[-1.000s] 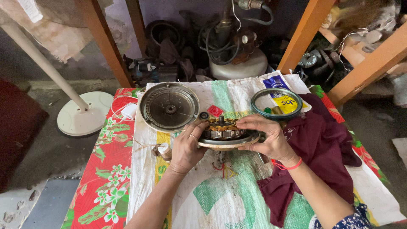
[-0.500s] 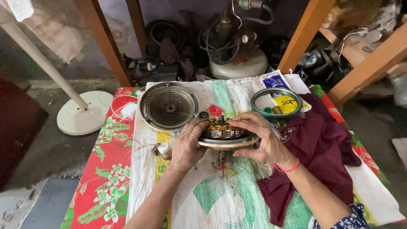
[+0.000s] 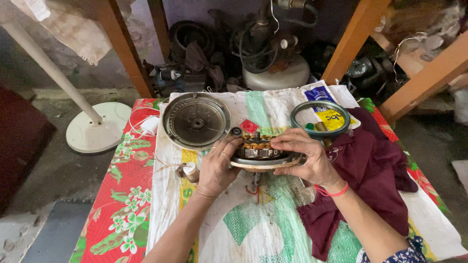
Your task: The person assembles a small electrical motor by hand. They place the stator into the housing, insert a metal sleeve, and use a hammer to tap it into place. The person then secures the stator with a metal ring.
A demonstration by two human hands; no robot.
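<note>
- Since the earlier frames, little had shifted: both hands stayed clamped on the motor core, the right hand's fingers having crept slightly further over its top.
- White woven sack cloth with green print (image 3: 273, 229) covered one table; one red floral plastic sheet (image 3: 122, 204) showed beneath it at the left edge.
- One dark maroon cloth (image 3: 375, 170) lay crumpled just right of the right hand.
- One round grey ribbed metal motor cover (image 3: 196, 120) lay flat, just up and left of the left hand, apart from it.
- One green-rimmed round ring (image 3: 320, 119) lay up and right of the core, near the right hand.
- One round fan motor core with copper windings and a wooden-coloured rim (image 3: 263, 152) sat flat at table centre, directly between the two hands, shaft pointing up; neither hand was nearer.
- Left hand (image 3: 218, 168) gripped the core's left edge, fingers curled against the stack.
- Right hand (image 3: 307, 156) grasped the right rim, fingers spread over the top.
- One small pale cylindrical part (image 3: 191, 171) lay touching or just beside the left hand; I could not tell which.
</note>
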